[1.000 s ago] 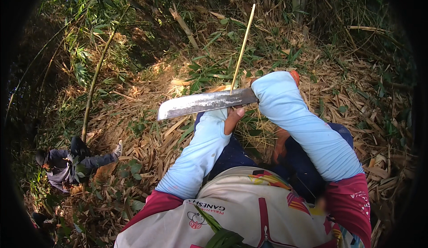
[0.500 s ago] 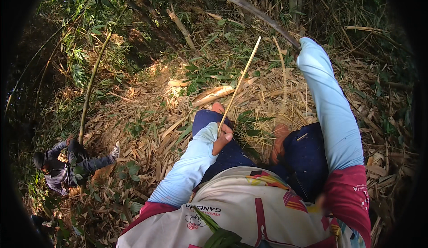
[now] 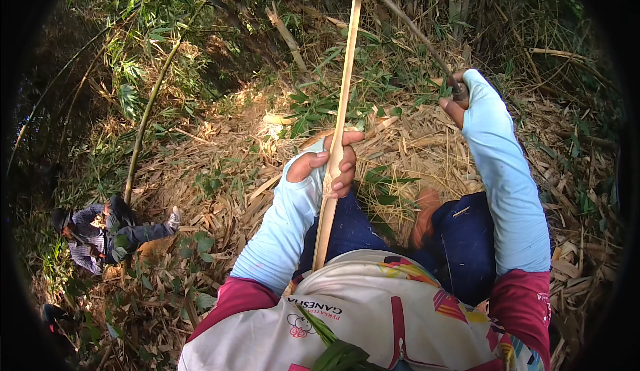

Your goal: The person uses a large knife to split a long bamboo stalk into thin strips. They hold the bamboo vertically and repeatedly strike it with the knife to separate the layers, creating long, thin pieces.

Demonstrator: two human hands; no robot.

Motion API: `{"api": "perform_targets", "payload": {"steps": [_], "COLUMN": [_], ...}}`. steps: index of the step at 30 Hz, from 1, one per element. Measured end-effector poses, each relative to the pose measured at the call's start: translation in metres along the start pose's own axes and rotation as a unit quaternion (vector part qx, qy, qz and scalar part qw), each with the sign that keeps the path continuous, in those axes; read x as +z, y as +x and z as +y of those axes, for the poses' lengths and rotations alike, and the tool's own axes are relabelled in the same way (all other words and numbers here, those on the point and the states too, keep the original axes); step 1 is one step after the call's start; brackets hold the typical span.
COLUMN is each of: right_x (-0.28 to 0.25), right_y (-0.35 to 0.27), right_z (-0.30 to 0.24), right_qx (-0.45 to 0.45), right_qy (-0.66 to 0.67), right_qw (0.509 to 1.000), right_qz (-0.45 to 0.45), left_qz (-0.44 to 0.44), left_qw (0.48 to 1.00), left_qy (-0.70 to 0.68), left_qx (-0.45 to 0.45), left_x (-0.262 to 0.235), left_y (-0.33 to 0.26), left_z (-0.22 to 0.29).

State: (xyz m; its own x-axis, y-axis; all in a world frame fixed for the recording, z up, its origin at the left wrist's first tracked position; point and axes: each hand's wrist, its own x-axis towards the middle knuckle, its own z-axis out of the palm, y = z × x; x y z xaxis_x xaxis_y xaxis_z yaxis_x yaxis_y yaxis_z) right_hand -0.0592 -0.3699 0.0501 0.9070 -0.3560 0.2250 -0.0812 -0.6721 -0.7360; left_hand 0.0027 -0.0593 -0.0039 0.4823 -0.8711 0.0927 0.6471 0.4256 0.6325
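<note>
My left hand [image 3: 327, 168] is closed round a long, pale split bamboo strip [image 3: 345, 88], with the thumb on one side and the fingers on the other. Its tapered end points up and away, while the lower end reaches down to my shirt. Out to the right, my right hand [image 3: 459, 101] grips the handle of a machete [image 3: 415, 30], whose long dark blade slants up and left. The blade looks apart from the strip, and its tip runs near the upper edge of view. Light blue sleeves cover both wrists and part of the hands.
Dry leaves and bamboo shavings [image 3: 407, 161] litter the ground around my bare foot [image 3: 425, 216]. A co-worker [image 3: 90, 238] sits at the far left beside a slanting bamboo stem [image 3: 148, 111]. A cut stump [image 3: 287, 38] and dense bamboo stalks [image 3: 460, 4] stand ahead.
My left hand has risen from beside the knee and turned the strip, so its broad face and lower end show. My right wrist has turned, bringing the fingers into view and the blade more edge-on.
</note>
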Motion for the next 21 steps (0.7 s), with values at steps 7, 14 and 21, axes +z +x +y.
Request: {"api": "perform_targets", "payload": {"steps": [7, 14, 21], "right_x": [0.020, 0.031, 0.029], "right_y": [-0.040, -0.050, -0.054], "right_z": [-0.045, -0.059, -0.058], "right_qx": [-0.194, -0.240, -0.289], "right_qy": [-0.108, -0.145, -0.147], "right_qw": [0.973, 0.951, 0.941], "right_qz": [-0.054, -0.128, -0.093], "left_qz": [0.024, 0.177, 0.123], "left_qw": [0.999, 0.942, 0.894], "left_qy": [0.020, 0.284, 0.430], "left_qx": [0.020, 0.024, 0.010], "left_x": [0.004, 0.043, 0.066], "left_y": [0.018, 0.023, 0.009], "left_z": [-0.005, -0.009, -0.004]}}
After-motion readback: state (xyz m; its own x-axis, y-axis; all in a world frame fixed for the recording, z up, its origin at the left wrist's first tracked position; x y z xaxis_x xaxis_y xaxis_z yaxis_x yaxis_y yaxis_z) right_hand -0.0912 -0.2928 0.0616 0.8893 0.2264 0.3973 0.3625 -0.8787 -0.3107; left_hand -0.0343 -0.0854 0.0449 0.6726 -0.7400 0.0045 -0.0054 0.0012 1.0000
